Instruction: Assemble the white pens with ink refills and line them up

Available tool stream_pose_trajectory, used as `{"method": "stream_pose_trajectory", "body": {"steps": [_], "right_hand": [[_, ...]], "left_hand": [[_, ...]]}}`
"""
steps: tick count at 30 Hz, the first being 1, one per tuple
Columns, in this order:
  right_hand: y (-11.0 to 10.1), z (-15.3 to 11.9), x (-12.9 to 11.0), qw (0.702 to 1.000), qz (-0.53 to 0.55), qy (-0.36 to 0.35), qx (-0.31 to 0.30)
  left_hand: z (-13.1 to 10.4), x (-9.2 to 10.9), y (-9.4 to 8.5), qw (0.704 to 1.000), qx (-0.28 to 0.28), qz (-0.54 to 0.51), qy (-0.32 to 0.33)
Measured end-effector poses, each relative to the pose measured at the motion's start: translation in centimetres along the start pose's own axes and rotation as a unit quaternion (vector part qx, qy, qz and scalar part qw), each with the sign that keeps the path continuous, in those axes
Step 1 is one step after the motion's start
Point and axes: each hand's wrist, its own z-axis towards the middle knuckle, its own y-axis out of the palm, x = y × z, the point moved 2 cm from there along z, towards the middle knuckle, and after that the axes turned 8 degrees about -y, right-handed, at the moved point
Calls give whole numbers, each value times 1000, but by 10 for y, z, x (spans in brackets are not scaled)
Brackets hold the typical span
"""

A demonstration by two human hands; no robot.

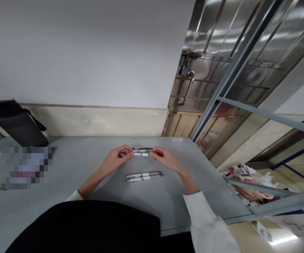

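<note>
Between my two hands is a white pen (140, 154), level and roughly crosswise to me. My left hand (120, 154) pinches its left end, with thumb and fingertips closed. At its right end, the fingertips of my right hand (164, 157) are closed on it too. Just behind the held pen, partly covered by it and my fingers, at least one more pen (144, 149) with dark parts lies on the grey table (88, 146). Nearer to me, two white pens (143, 176) lie side by side, their dark and silver tips pointing right.
A black case or bag (22, 123) with a strap leans at the table's back left. In front of it lies a pixelated flat item (28, 168). A metal frame post (231, 77) rises at the right. Beyond the right edge, a pink basket (254, 193) holds mixed items.
</note>
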Motion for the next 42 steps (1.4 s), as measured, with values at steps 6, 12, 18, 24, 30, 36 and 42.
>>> {"method": "stream_pose_trajectory", "body": {"steps": [6, 12, 18, 24, 30, 36, 42], "right_hand": [[2, -11, 8, 998, 0, -3, -66], [6, -13, 20, 994, 9, 14, -110], [6, -14, 14, 992, -12, -10, -128], [5, -16, 8, 993, 3, -20, -119], [5, -16, 9, 993, 13, -17, -115], [5, -14, 16, 995, 3, 5, -97], [1, -2, 34, 992, -43, 38, 111]], "left_hand": [[-7, -4, -3, 988, -115, 98, -15], [-9, 1, -3, 978, -152, 140, 34], [-11, 4, -7, 970, -166, 166, 58], [-12, 0, -7, 967, -184, 168, 49], [-13, 2, -7, 969, -188, 152, 58], [-9, 1, -4, 980, -146, 134, 27], [5, -17, -10, 995, 37, 84, 26]]}}
